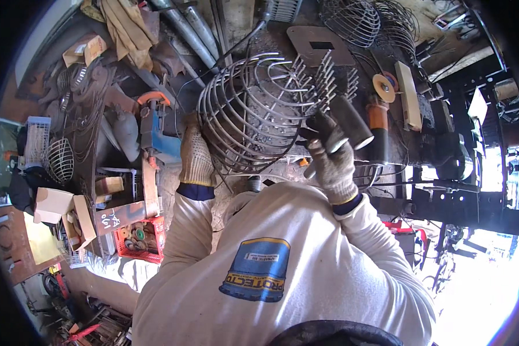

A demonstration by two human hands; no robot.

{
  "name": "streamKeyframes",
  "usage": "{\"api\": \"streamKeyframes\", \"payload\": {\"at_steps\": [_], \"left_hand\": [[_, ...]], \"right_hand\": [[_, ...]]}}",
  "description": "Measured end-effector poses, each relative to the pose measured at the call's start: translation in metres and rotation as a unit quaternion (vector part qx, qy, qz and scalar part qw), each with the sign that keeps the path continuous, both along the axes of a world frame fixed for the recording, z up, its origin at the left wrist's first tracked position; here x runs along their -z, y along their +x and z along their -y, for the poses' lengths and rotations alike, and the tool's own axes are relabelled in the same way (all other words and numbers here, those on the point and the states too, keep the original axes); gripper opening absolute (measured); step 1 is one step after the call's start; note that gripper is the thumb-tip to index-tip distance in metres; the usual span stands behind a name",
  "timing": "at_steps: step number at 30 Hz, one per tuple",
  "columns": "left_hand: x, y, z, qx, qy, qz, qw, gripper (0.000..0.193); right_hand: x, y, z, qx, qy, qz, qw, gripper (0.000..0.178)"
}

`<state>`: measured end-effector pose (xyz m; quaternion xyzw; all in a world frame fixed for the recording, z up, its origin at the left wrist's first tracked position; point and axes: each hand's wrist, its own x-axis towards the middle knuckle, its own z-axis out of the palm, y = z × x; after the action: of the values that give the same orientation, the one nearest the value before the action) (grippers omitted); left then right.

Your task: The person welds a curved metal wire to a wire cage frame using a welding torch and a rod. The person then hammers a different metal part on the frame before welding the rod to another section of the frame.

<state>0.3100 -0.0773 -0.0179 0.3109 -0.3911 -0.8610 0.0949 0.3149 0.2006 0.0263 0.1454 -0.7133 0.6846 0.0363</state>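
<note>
A round cage of bent metal rods lies on its side on the dark workbench in front of me. My left hand, in a knitted work glove, grips the cage's left edge; its fingertips are partly hidden by the rods. To the right of the cage, my right hand, also gloved, is closed around what looks like a hammer. The hammer's thick dark cylindrical head juts up past my fingers, and most of its handle is hidden in my grip. Several short rods stand in rows just beyond the cage.
An angle grinder with a tan disc stands right of the hammer. A blue clamp or vise is at the bench's left. More wire cages lie at the far side. A red crate of discs sits lower left.
</note>
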Motion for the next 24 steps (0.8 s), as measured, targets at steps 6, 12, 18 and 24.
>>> {"api": "streamKeyframes", "payload": {"at_steps": [6, 12, 18, 24], "left_hand": [[0.013, 0.019, -0.034, 0.026, -0.024, -0.013, 0.999, 0.057], [-0.066, 0.038, -0.084, 0.137, 0.04, -0.098, 0.985, 0.053], [-0.044, 0.025, -0.089, 0.115, -0.039, -0.112, 0.986, 0.05], [-0.025, -0.016, -0.076, 0.191, -0.076, -0.071, 0.976, 0.047]], "right_hand": [[0.002, 0.019, -0.029, 0.041, 0.042, 0.026, 0.998, 0.066], [0.018, 0.031, -0.055, 0.061, -0.062, -0.055, 0.995, 0.055], [0.032, 0.053, -0.073, -0.032, -0.059, -0.023, 0.998, 0.054], [-0.015, 0.05, -0.069, 0.02, -0.127, -0.033, 0.991, 0.03]]}}
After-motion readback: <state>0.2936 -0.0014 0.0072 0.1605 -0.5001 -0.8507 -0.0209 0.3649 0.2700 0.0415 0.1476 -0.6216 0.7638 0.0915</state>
